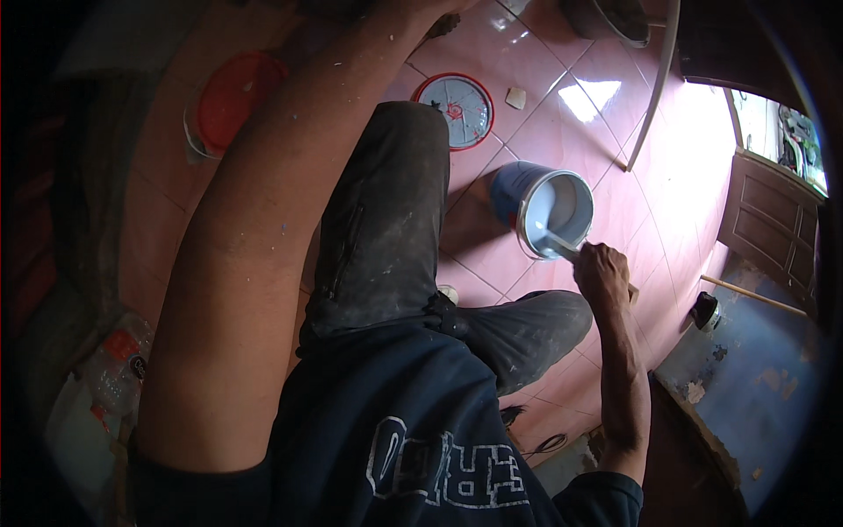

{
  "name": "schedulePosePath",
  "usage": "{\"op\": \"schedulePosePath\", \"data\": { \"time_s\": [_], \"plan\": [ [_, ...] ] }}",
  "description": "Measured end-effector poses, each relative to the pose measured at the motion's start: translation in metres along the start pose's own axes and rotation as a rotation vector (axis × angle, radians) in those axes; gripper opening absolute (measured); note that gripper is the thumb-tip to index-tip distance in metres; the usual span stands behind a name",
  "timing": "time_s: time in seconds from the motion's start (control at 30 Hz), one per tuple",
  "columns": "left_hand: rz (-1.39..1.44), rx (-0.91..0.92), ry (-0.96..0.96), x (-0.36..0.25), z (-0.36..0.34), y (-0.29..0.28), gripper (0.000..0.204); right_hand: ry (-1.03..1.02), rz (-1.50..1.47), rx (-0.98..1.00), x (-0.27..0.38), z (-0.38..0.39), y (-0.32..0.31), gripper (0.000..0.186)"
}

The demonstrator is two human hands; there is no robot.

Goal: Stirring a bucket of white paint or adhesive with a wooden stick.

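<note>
A paint bucket (512,195), pale blue outside, stands on the tiles ahead and right of my knees, its mouth facing me. Light blue paint (539,207) coats its inside. My right hand (602,274) is closed round a paint-smeared flat tool (560,243) whose pale end reaches into the bucket; a wooden handle end pokes out below my fist. Whether it is a brush or a scraper I cannot tell. My left arm stretches far forward, and only part of my left hand (432,7) shows at the top edge, fingers cut off. Beside it is something dark and bristly (444,25), too unclear to name.
A red-rimmed round lid (454,111) with grey paint lies ahead, next to a small pale scrap (515,97). A red-topped tub (237,101) is beyond my left arm. At the right are a pale hose (654,97), a wooden stick (752,295) and a worn blue panel (746,351).
</note>
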State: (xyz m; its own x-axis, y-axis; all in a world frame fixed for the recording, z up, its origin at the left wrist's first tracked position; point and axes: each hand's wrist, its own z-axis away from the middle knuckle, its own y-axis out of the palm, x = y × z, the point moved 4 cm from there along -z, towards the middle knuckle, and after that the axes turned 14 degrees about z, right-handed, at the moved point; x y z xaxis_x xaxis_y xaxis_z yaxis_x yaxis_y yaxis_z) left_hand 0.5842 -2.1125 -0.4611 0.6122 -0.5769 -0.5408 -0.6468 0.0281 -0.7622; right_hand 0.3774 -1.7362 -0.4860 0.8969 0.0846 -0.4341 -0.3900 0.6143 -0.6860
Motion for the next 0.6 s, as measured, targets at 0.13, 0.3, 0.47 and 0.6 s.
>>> {"op": "schedulePosePath", "data": {
  "time_s": [0.13, 0.3, 0.47, 0.6],
  "plan": [
    [-0.037, -0.012, -0.005, 0.003, 0.004, -0.002, 0.064, 0.015, -0.029, -0.087, -0.013, -0.019, -0.055, 0.022],
    [-0.064, -0.044, 0.011, 0.014, 0.010, -0.012, 0.063, 0.143, 0.054, -0.076, -0.062, -0.036, -0.029, 0.023],
    [-0.028, 0.025, 0.014, -0.006, -0.001, -0.004, 0.064, 0.151, 0.048, 0.068, -0.027, 0.004, 0.028, 0.025],
    [-0.049, 0.007, 0.005, 0.002, 0.006, -0.008, 0.066, -0.053, -0.062, -0.012, 0.002, -0.007, -0.027, 0.025]
  ]
}}
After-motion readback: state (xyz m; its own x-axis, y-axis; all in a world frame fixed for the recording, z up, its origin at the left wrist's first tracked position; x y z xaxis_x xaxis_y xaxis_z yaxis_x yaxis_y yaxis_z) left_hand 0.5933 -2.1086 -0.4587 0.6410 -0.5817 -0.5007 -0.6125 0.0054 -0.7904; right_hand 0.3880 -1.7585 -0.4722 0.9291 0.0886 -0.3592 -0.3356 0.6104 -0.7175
